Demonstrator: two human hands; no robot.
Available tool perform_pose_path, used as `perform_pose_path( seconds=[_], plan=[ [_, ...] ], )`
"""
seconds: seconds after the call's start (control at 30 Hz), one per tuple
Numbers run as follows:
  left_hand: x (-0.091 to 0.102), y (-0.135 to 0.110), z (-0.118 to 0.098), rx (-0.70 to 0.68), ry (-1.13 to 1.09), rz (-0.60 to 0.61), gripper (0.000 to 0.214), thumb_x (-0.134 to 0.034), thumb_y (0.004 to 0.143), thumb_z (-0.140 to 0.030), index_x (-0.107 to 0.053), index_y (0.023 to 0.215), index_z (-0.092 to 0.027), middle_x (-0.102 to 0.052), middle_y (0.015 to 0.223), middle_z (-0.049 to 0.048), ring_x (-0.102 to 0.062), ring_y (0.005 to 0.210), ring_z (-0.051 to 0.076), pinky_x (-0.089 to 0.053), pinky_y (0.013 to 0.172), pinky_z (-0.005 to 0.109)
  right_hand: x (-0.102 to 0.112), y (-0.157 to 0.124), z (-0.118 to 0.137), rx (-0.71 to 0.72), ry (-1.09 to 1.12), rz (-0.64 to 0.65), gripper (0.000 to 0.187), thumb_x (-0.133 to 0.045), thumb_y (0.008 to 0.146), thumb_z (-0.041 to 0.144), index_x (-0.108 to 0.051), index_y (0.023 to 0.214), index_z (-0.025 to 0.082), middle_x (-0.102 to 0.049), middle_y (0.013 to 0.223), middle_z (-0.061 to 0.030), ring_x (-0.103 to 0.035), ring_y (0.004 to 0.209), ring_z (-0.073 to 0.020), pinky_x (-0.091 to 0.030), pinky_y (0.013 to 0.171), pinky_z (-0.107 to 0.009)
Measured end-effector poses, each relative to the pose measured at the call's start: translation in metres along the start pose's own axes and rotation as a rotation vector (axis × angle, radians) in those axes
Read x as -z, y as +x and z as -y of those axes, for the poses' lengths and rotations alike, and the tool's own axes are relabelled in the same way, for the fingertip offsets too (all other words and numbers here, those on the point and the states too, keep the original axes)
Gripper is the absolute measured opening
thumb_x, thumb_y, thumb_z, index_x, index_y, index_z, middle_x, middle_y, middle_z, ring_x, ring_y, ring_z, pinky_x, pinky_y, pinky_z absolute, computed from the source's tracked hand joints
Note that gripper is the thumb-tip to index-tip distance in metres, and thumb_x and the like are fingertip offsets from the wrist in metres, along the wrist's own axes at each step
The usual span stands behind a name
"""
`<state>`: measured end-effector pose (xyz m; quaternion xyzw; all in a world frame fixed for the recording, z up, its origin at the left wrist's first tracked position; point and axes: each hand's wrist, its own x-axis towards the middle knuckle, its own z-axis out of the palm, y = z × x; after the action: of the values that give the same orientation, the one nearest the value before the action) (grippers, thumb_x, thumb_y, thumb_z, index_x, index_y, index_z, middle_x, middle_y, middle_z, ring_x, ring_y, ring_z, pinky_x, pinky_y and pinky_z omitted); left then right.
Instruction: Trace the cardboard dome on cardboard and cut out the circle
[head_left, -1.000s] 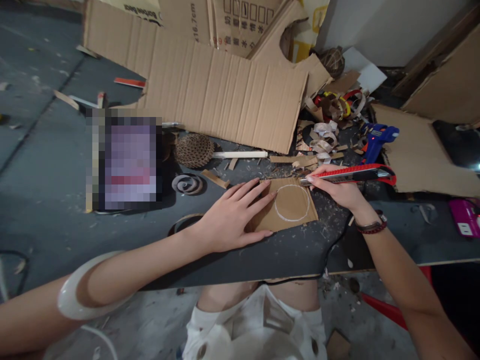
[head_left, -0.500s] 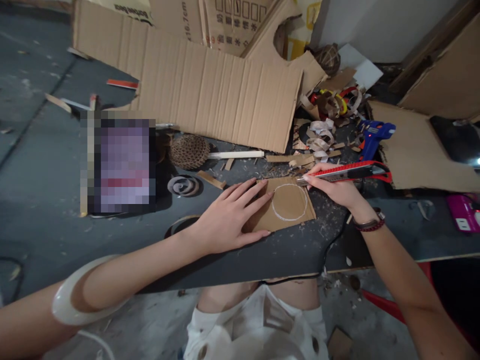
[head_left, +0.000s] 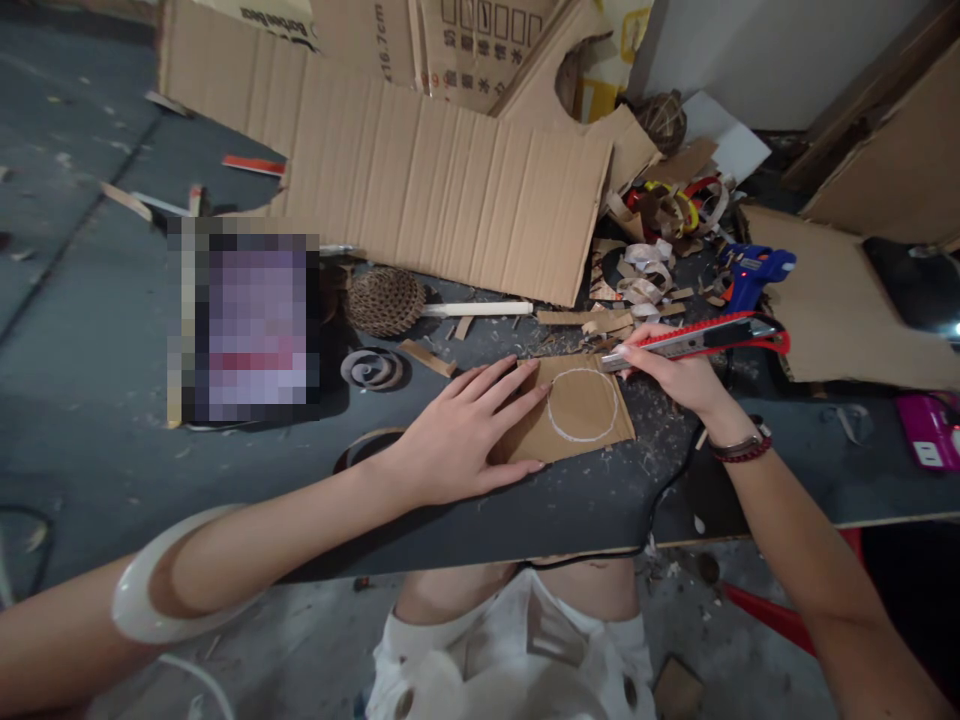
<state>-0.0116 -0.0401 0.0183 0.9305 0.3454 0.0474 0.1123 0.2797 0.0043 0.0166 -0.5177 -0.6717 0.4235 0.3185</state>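
A small piece of brown cardboard (head_left: 581, 405) with a white circle drawn on it lies on the dark table in front of me. My left hand (head_left: 469, 430) rests flat on its left part, fingers spread. In my right hand (head_left: 667, 370) is a red and black utility knife (head_left: 705, 338), gripped near the blade end. Its metal tip is at the cardboard's top right edge, just above the circle; whether it touches I cannot tell. To the upper left of my left hand lie a coiled paper strip (head_left: 371, 369) and a round corrugated-cardboard ball (head_left: 384, 300) on a white stick.
A large corrugated sheet (head_left: 450, 190) spans the back. Blue glue gun (head_left: 754, 275), tape rolls (head_left: 679, 205) and paper scraps (head_left: 649, 270) lie at back right. A pixelated screen (head_left: 259, 325) stands left. A black cable (head_left: 660, 490) runs along the front edge by a purple socket (head_left: 930, 430).
The whole view has shifted slightly, with things appearing a little further right. The knife tip has moved slightly right along the cardboard's top edge. My left hand stays put on the cardboard.
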Motion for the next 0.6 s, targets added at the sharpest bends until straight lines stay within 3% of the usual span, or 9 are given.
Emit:
perform_pose_path(
  seconds=[0.6],
  plan=[
    [-0.0004,0.0006,0.0002,-0.001,0.016,0.005,0.078,-0.039,0.089,-0.068,-0.038,0.147,-0.017,-0.032,0.157,0.0138,-0.032,0.142,0.034,-0.035,0.112,0.051,0.0015,-0.0008,0.0007,0.008,0.009,0.022,0.021,-0.064,0.087,0.039,-0.064,0.074,0.023,-0.066,0.066,0.0031,-0.062,0.065,-0.0128,-0.049,0.070,-0.028]
  ],
)
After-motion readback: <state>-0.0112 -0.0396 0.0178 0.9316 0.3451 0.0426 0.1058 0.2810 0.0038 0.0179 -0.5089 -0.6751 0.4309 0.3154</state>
